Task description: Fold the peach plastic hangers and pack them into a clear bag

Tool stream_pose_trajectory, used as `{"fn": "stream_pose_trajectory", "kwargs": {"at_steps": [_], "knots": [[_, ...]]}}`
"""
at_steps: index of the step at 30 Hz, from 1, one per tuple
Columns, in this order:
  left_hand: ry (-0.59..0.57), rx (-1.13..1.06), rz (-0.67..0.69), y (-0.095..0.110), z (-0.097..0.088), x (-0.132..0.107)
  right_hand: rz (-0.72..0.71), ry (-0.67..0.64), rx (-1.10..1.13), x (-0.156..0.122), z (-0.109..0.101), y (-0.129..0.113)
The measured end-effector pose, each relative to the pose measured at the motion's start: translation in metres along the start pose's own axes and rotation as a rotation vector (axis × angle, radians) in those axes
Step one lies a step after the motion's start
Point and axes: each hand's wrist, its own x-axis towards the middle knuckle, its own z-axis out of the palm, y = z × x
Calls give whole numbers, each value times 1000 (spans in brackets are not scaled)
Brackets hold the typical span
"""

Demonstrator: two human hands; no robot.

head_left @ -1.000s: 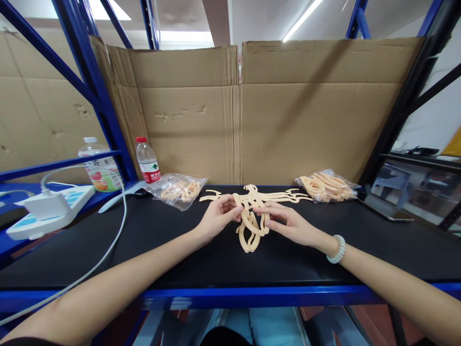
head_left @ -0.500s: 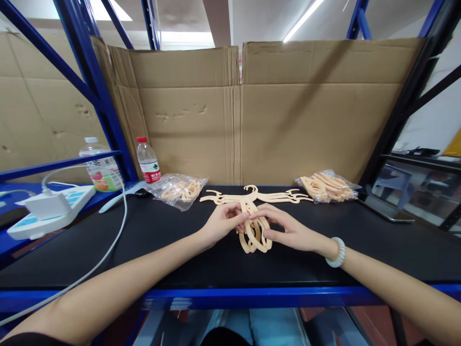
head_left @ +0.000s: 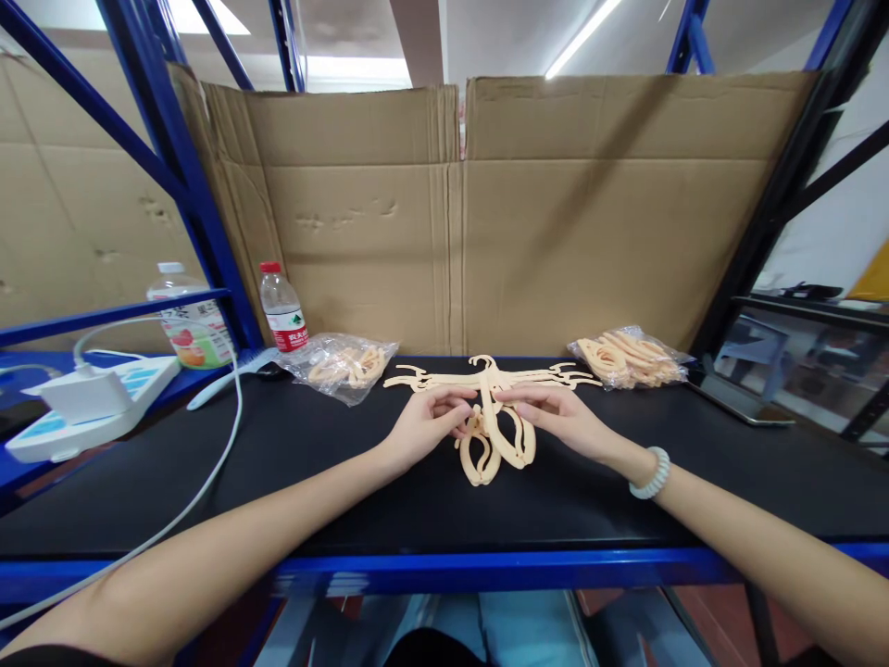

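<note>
Head view, folded hanger [head_left: 497, 441], beige, loop-shaped

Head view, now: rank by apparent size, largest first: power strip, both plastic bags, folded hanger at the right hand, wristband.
1. Power strip
2. Left bag and right bag: look alike, not ranked
3. Folded hanger at the right hand
4. Wristband

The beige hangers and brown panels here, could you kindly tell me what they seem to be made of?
Beige hangers: probably plastic, with a smooth, low-sheen finish, judging by uniform colour and rounded bars. Brown panels: apparently corrugated cardboard, matte, judging by straight creases and dents.
</note>
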Motion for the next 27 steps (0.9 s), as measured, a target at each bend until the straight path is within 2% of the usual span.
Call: {"fn": "stream_pose_trajectory", "kwargs": {"at_steps": [2,4,7,9,11,14,18,24,27], "knots": [[21,158,79,0,-3,-1,45,88,-26,1,-3,9],[-25,385,212,3,-6,-4,103,145,-68,1,-7,19],[-274,690,437,10,-8,-10,188,102,-156,0,-11,31],[-432,801,514,14,-8,-14,203,41,-238,-1,-11,32],[-518,866,531,16,-7,-16,181,3,-341,-3,-10,28],[-578,933,526,15,-6,-16,103,-63,-465,-5,-9,19],[-575,965,500,14,-8,-14,49,-194,-571,-7,-8,14],[-565,977,478,15,-11,-14,21,-216,-696,-6,-11,9],[-564,976,477,15,-11,-14,-17,-298,-674,-7,-17,2]]}}
